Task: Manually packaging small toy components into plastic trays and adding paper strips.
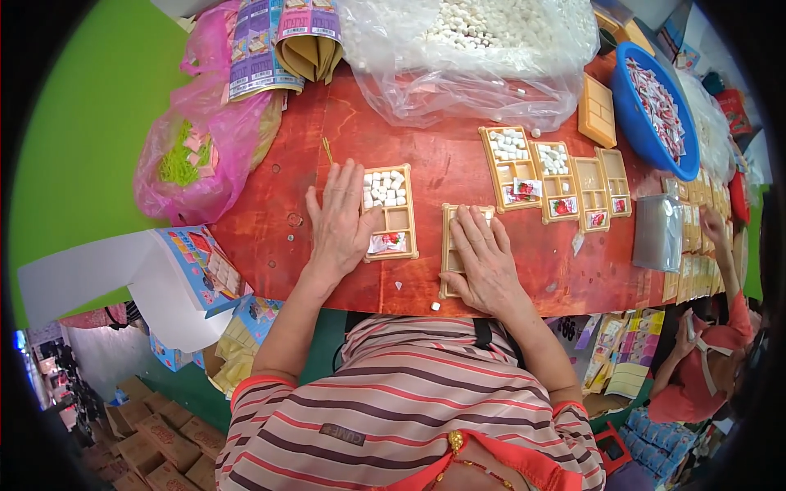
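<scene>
1. Head view, clock read from the person's chest: at eleven o'clock the left hand (pixel 336 214) lies along the left side of a divided tan tray (pixel 398 219), fingers straight and nearly together, thumb lapping over the rim. A careless push of that thumb could tip out the white marshmallow-like pieces (pixel 385 188).
2. The strawberry-print wrapped sweets (pixel 386 243) overlap in that tray's six-o'clock compartment; packed so loosely, they might ride over the wall if the tray were jolted.
3. Just past twelve, the right hand (pixel 485 262) rests palm-down over a second tan tray (pixel 452 237), fingers close together, thumb apart, clamped on nothing that I can see. It hides most compartments, so I can't tell what a hard press might squash.
4. A stray white piece (pixel 435 306) sits at that tray's seven o'clock, near the edge of the red table (pixel 536 262); a passing thumb or wrist could sweep it off.
5. Four more trays (pixel 589 173) crowd together at one o'clock, the clear plastic bag (pixel 458 90) beyond them toward twelve. If it slumped, it could shove them.
</scene>
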A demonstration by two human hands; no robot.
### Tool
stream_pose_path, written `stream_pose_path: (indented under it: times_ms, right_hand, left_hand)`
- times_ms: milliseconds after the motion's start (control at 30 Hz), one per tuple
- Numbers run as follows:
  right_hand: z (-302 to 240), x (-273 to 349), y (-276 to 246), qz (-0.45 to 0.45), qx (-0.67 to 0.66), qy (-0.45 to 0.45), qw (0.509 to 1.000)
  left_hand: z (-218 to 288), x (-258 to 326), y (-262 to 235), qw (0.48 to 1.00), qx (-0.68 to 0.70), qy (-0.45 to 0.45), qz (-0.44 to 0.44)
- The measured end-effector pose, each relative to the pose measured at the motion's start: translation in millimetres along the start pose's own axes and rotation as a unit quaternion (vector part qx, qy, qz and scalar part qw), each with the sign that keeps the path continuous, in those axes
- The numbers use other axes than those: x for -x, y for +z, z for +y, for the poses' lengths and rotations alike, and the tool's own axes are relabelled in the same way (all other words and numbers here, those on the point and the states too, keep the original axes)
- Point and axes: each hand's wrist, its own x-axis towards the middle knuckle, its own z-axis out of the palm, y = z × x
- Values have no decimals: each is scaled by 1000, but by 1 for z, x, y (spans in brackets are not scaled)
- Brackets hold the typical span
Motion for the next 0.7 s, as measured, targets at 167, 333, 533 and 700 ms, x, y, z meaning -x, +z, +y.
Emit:
stream_pose_path:
  times_ms: [167,333,533,700]
  right_hand:
    - [1,0,1,8,0,0,1000]
    - [0,0,1,8,2,-2,1000]
    - [0,0,1,4,-2,4,1000]
    - [-2,1,-1,2,0,4,1000]
  left_hand:
    - [0,4,4,998,-61,3,-31]
    - [4,1,2,995,-68,50,-49]
    - [6,-1,4,996,-68,60,-5]
    - [6,1,5,989,-116,85,-46]
